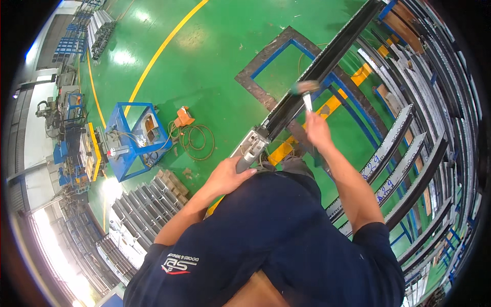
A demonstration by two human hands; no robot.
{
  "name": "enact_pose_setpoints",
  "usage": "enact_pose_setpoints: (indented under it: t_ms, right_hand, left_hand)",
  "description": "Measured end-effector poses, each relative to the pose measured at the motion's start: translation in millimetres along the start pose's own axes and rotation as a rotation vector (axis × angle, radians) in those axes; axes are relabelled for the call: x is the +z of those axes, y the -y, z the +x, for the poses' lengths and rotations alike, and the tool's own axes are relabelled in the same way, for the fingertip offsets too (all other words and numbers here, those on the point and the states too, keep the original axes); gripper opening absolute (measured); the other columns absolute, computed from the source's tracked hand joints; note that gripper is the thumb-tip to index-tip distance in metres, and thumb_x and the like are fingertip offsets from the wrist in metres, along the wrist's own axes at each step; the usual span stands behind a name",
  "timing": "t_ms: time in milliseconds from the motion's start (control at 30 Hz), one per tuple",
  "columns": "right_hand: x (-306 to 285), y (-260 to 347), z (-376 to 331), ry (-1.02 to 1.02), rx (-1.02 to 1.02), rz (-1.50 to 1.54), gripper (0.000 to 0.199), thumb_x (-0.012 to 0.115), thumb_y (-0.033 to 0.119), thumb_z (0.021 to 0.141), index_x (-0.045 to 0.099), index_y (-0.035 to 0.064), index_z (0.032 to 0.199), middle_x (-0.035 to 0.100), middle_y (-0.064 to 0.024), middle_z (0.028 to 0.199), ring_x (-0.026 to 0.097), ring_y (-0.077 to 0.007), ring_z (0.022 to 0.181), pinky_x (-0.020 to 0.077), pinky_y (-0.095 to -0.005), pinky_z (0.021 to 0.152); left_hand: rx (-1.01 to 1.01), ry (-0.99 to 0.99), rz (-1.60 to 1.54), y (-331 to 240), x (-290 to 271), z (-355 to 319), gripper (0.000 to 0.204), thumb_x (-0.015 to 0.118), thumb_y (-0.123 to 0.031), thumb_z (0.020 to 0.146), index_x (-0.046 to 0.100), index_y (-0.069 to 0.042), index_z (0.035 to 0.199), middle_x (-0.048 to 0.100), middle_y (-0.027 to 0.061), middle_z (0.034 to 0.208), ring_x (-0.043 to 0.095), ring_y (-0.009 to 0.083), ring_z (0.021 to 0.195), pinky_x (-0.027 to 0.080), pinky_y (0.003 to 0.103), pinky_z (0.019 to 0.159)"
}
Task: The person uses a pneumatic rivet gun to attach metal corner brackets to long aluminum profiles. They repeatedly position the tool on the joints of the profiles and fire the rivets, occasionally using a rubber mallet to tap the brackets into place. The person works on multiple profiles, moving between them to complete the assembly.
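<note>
Hands [227,176] [317,128]: two; mallet [306,89]: one; profile [317,69]: one.

**Dark frame profile and hammer over the green floor**

A long dark aluminium profile [319,69] runs diagonally from upper right down to its grey, cut end at the left hand [228,175]. The right hand [318,129] grips a pale-handled hammer [307,92], its blurred head against the profile's edge
</note>
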State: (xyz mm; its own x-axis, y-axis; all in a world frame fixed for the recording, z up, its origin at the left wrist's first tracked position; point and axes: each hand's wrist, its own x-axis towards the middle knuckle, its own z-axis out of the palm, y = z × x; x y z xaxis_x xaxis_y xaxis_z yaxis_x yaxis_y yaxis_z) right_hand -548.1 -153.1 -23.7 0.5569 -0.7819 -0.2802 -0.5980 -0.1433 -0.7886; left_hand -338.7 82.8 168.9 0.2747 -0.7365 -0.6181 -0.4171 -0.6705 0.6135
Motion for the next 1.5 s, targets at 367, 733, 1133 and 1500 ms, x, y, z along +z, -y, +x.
enact_pose_setpoints:
  t_ms: [367,733,1133,1500]
  right_hand:
    - [20,10,-18,0.086,0.129,-0.058,0.049,0.042,0.041,0.113,0.067,0.0028,0.097,0.070,-0.0284,0.095,0.067,-0.0490,0.092,0.0518,-0.0582,0.082]
    - [14,40,-62,0.341,-0.055,-0.286,0.052,0.045,0.047,0.113,0.069,0.0029,0.100,0.073,-0.0266,0.101,0.068,-0.0479,0.099,0.0536,-0.0561,0.086]
    - [-49,-24,-247,-0.893,0.481,-0.124,0.042,0.065,0.034,0.103,0.062,0.0036,0.132,0.075,-0.0261,0.105,0.072,-0.0474,0.100,0.0554,-0.0542,0.087]
    - [4,-138,-403,-0.882,0.749,-0.170,0.044,0.067,0.036,0.103,0.067,0.0011,0.131,0.078,-0.0245,0.106,0.076,-0.0407,0.101,0.0571,-0.0494,0.089]
  left_hand:
    - [-0.014,0.065,0.070,4,-6,-3,0.051,0.080,-0.042,0.093,0.072,0.006,0.108,0.074,0.0248,0.091,0.073,0.0373,0.086,0.056,0.047,0.081]
    - [-0.003,0.080,0.025,21,-11,-9,0.051,0.078,-0.042,0.095,0.072,0.006,0.111,0.075,0.0253,0.093,0.074,0.0356,0.087,0.056,0.045,0.081]
    - [0.020,0.402,-0.464,56,-4,-6,0.018,0.069,-0.020,0.105,0.058,-0.005,0.108,0.057,0.0004,0.076,0.055,0.0112,0.059,0.046,0.029,0.055]
    - [0.087,0.496,-0.517,64,-2,-1,0.020,0.066,-0.021,0.107,0.056,-0.005,0.113,0.055,0.0026,0.082,0.056,0.0148,0.064,0.048,0.032,0.059]
